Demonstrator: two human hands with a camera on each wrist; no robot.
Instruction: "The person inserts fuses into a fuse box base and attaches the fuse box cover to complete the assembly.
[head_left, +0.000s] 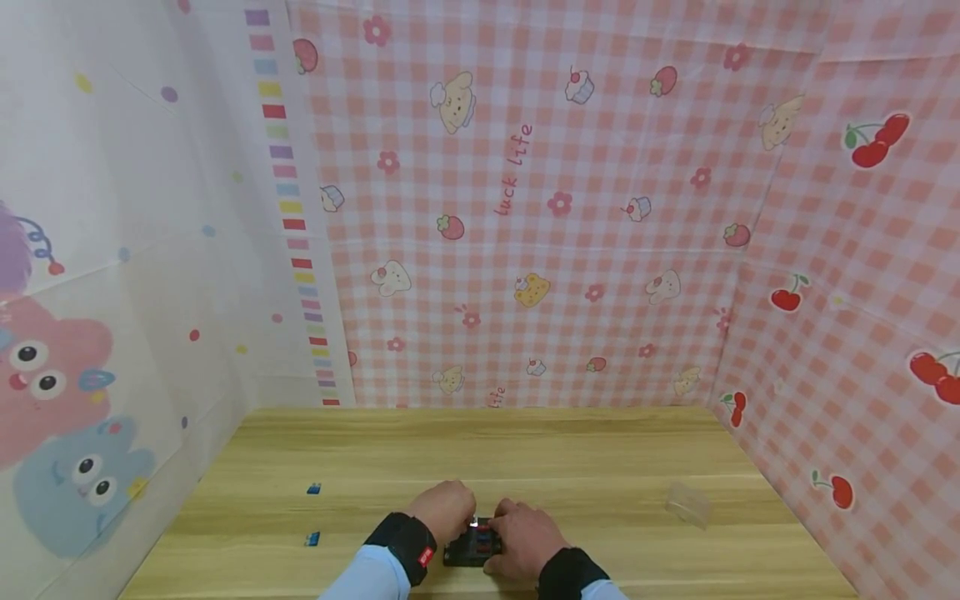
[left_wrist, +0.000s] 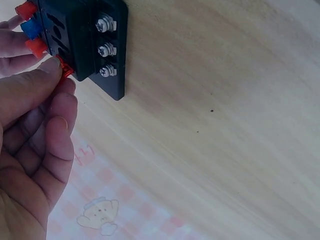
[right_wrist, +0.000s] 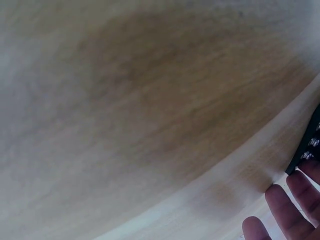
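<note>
A black fuse block (head_left: 467, 557) lies on the table between both hands. My left hand (head_left: 444, 510) pinches a red blade fuse (left_wrist: 65, 68) between thumb and forefinger at the corner of the block, as the left wrist view shows. Along the same side sit a blue fuse (left_wrist: 32, 29) and other red fuses (left_wrist: 36, 47). Silver terminal screws (left_wrist: 105, 50) line the block's edge. My right hand (head_left: 528, 540) holds the block's right side, thumb at the near end and fingers at the far end. In the right wrist view only a corner of the block shows beside the fingertips.
Two small blue fuses, one farther back (head_left: 313, 489) and one nearer (head_left: 312, 539), lie on the table to the left. A clear plastic cover (head_left: 688, 505) lies to the right. Patterned cloth (head_left: 540, 250) hangs behind and beside the wooden table (head_left: 600, 450).
</note>
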